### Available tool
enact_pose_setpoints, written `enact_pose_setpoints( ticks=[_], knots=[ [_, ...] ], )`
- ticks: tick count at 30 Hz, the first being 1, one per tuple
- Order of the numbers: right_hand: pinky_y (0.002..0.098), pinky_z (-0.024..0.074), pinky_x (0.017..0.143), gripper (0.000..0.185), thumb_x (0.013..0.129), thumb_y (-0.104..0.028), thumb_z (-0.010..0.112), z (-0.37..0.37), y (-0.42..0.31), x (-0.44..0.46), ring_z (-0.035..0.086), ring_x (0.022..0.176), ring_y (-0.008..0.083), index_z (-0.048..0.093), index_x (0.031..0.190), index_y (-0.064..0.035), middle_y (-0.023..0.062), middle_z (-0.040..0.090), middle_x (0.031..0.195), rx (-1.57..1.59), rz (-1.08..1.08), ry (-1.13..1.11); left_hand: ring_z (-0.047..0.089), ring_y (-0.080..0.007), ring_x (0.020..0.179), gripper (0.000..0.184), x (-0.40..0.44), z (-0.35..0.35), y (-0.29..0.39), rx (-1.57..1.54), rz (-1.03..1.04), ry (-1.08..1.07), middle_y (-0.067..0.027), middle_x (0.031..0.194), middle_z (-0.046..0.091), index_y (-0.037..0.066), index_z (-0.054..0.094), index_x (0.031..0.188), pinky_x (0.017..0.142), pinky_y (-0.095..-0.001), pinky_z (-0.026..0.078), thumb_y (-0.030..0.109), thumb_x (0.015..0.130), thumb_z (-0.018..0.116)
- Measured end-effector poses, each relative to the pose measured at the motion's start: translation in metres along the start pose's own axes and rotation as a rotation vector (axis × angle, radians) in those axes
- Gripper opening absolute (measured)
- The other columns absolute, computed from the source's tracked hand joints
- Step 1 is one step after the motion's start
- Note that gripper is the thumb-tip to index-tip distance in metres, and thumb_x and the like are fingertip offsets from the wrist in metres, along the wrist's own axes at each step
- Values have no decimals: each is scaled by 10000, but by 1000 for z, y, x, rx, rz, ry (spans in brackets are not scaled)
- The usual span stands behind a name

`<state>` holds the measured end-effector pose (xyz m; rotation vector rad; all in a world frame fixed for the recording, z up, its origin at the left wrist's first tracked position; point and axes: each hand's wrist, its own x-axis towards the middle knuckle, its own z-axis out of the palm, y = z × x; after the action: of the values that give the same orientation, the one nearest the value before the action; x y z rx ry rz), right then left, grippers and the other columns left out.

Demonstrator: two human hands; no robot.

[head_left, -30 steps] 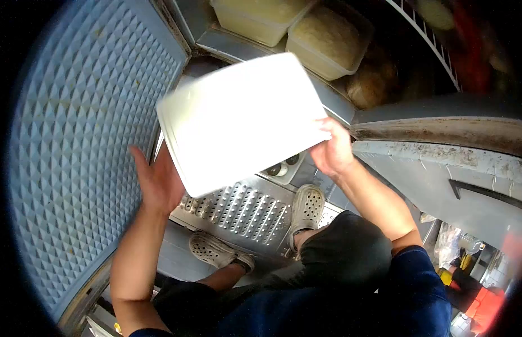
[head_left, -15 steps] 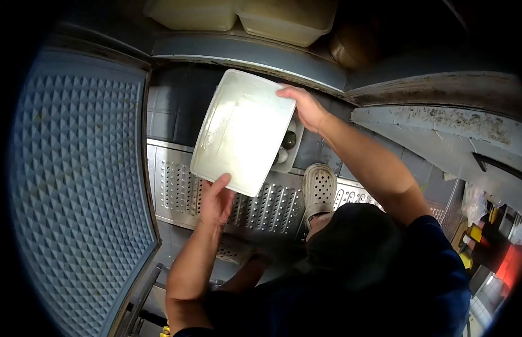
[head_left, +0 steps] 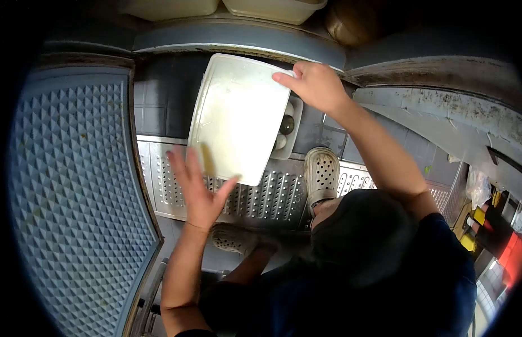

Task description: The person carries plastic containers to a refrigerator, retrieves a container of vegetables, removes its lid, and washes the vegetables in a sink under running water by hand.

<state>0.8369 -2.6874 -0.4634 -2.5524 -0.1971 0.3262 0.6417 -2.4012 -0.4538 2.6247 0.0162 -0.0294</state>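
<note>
So the white lid (head_left: pixel 241 121) was up in front of the person, over the far part of the perforated metal plate (head_left: pixel 272 196), and the right hand (head_left: pixel 320 87) basically had it by the far right corner. Thumb pressed on top, other fingers curled by the edge, though I couldn't tell how far under they went. The left hand (head_left: pixel 200 196) was spread wide at the near left side, thumb tip right by the near edge. Couldn't tell if it was actually touching.

A tub (head_left: pixel 297 121) poked out past the lid's right side, with a dark egg (head_left: pixel 287 124) and a pale egg (head_left: pixel 280 141) showing. No way to see if lid and tub touched.

My two cents: one corner is a pretty weak hold on something that broad, so it could've twisted or dipped. Best bet was the left palm under the near edge, diagonal to the right thumb, with the lid kept flat and clear of the eggs. The surface looked shiny, maybe wet, so a firm thumb mattered. The clog (head_left: pixel 321 174) was near the tub too, so planted feet made sense.
</note>
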Motion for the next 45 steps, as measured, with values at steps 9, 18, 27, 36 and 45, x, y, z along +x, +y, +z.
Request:
enact_pose_setpoints(
  ticks=[9,18,27,36,45],
  knots=[
    [374,511,686,567,901,-552,605,-46,-52,6,642,687,270,696,799,-2,166,681,755,353,-58,-132,212,-540,1449,1067,14,-5,-11,286,340,-216,-306,1583,217,16,249,1531,1152,-654,243,171,675,867],
    [269,505,650,365,983,-377,569,-58,-71,10,615,703,114,678,1056,-36,31,684,835,792,-86,-159,588,-203,1092,281,11,-29,-59,-619,-221,321,-131,1205,638,-99,588,1237,992,-317,452,98,1049,516],
    [351,559,721,289,912,-76,492,-112,-117,-63,661,789,278,669,1137,-30,157,684,1015,595,-928,-518,525,-240,1256,441,28,-70,-25,-1196,-383,443,-137,1385,539,-40,480,1391,1075,-385,419,256,1065,495],
    [308,577,589,196,935,-186,630,-179,-236,-106,682,745,237,664,1004,-6,75,685,898,826,-875,-977,536,-285,1291,536,125,-78,70,-1799,-386,257,-180,1406,530,-34,426,1418,1116,-444,413,347,1050,506],
    [343,554,621,243,966,-96,486,-141,-197,-113,624,699,265,661,1017,65,189,676,1039,862,-1192,-662,666,-241,1052,369,233,-22,82,-1985,-420,205,-128,1161,664,-9,547,1253,919,-363,554,247,1000,626]
  ],
)
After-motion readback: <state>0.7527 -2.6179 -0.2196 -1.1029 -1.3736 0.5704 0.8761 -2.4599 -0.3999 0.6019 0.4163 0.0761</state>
